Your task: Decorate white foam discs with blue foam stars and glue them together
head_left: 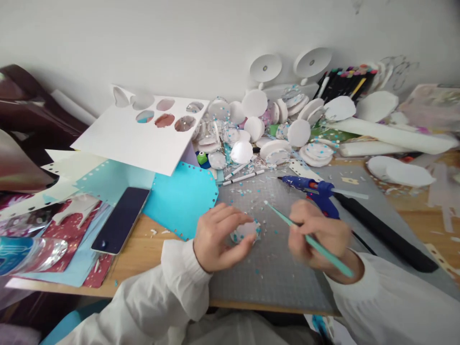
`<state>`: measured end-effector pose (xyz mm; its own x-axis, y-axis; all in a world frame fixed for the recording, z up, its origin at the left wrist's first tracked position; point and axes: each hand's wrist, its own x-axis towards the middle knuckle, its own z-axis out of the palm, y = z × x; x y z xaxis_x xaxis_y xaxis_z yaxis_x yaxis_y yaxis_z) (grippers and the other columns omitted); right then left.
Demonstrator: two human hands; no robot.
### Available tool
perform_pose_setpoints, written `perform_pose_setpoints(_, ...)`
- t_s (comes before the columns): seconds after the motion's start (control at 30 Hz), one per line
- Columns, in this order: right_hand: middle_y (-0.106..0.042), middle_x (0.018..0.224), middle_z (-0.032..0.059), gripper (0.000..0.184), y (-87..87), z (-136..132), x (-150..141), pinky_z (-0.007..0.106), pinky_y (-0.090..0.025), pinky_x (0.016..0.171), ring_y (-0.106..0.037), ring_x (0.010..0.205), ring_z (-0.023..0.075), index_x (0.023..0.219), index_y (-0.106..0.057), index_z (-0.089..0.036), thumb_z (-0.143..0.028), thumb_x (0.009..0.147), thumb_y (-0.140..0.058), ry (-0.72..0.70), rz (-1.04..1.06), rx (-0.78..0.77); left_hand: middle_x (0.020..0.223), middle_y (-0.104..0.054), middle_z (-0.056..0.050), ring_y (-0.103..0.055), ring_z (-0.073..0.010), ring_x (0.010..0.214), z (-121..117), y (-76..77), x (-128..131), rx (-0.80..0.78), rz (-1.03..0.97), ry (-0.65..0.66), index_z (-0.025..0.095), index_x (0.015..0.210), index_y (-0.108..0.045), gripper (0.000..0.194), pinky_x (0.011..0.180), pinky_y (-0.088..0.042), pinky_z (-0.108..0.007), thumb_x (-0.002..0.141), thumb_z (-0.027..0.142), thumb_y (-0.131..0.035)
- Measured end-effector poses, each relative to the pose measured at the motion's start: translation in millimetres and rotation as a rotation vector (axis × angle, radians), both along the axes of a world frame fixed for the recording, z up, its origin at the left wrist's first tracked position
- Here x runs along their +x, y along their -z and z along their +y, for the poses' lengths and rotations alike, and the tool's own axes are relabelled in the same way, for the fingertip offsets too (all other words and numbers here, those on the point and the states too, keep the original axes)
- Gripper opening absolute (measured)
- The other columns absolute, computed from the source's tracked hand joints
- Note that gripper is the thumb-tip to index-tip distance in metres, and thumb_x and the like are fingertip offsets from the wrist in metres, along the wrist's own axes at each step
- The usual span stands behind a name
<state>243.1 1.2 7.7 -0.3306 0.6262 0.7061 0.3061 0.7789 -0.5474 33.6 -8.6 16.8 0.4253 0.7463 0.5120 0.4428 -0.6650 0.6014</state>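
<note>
On the grey cutting mat (280,282), a small white round disc (247,231) has blue bits around its rim. My left hand (223,237) curls around it, thumb and fingers at its edges, hiding its left part. My right hand (318,235) grips slim teal tweezers (325,254), their pointed end aimed left above the mat. A tiny white piece (266,202) shows at the tip. Beyond my right hand lies a blue glue gun (309,184). Small blue and white scraps are scattered on the mat.
White foam discs (253,103), several with blue specks, pile up along the wall. White board with cut-out holes (143,139) leans over turquoise sheets (181,196) at left. A phone (121,220) and plastic bottle (32,254) lie there. A black stick (388,235) lies at right.
</note>
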Motion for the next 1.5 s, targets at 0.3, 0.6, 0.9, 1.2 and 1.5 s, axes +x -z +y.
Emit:
perform_pose_setpoints(0.3, -0.036, 0.062, -0.0056, 0.015, 11.6, -13, -14, 0.031, -0.038, 0.054, -0.037, 0.050, 0.0125, 0.088, -0.040, -0.026, -0.012, 0.089, -0.045, 0.009, 0.548, -0.481, 0.107, -0.065, -0.012, -0.060, -0.0254, 0.101, 19, 30.0, -7, -0.174, 0.087, 0.140, 0.016, 0.114, -0.054, 0.050, 0.092, -0.044, -0.041, 0.073, 0.040, -0.071)
perform_pose_setpoints(0.6, -0.030, 0.060, -0.0047, 0.014, 8.2, -19, -17, 0.031, -0.032, 0.053, -0.035, 0.056, 0.0148, 0.084, -0.042, -0.027, -0.016, 0.090, -0.048, -0.055, 0.646, -0.733, 0.101, -0.065, -0.010, -0.059, -0.0228, 0.096, 15, 26.9, -9, -0.185, -0.092, 0.109, 0.017, 0.106, -0.054, 0.052, 0.086, -0.045, -0.036, 0.065, 0.035, -0.080)
perform_pose_setpoints(0.9, -0.029, 0.060, -0.0042, 0.013, 11.6, -22, -15, 0.031, -0.028, 0.052, -0.033, 0.056, 0.0151, 0.086, -0.041, -0.028, -0.017, 0.094, -0.043, -0.102, 0.558, -0.801, 0.101, -0.064, -0.010, -0.059, -0.0229, 0.095, 14, 29.5, -8, -0.183, -0.112, 0.107, 0.018, 0.107, -0.053, 0.053, 0.084, -0.046, -0.037, 0.065, 0.036, -0.080)
perform_pose_setpoints(1.2, -0.032, 0.064, -0.0042, 0.012, 12.1, -23, -14, 0.029, -0.029, 0.050, -0.033, 0.054, 0.0135, 0.087, -0.040, -0.028, -0.018, 0.094, -0.042, -0.135, 0.510, -0.804, 0.101, -0.064, -0.011, -0.059, -0.0229, 0.095, 14, 29.1, -8, -0.179, -0.119, 0.117, 0.016, 0.106, -0.054, 0.052, 0.083, -0.046, -0.036, 0.065, 0.034, -0.081)
perform_pose_setpoints(1.5, -0.032, 0.063, -0.0046, 0.012, 10.8, -22, -14, 0.029, -0.030, 0.051, -0.033, 0.054, 0.0131, 0.086, -0.039, -0.027, -0.018, 0.094, -0.042, -0.105, 0.496, -0.796, 0.100, -0.064, -0.011, -0.059, -0.0225, 0.094, 14, 29.1, -8, -0.175, -0.129, 0.119, 0.017, 0.107, -0.054, 0.052, 0.082, -0.046, -0.036, 0.066, 0.034, -0.081)
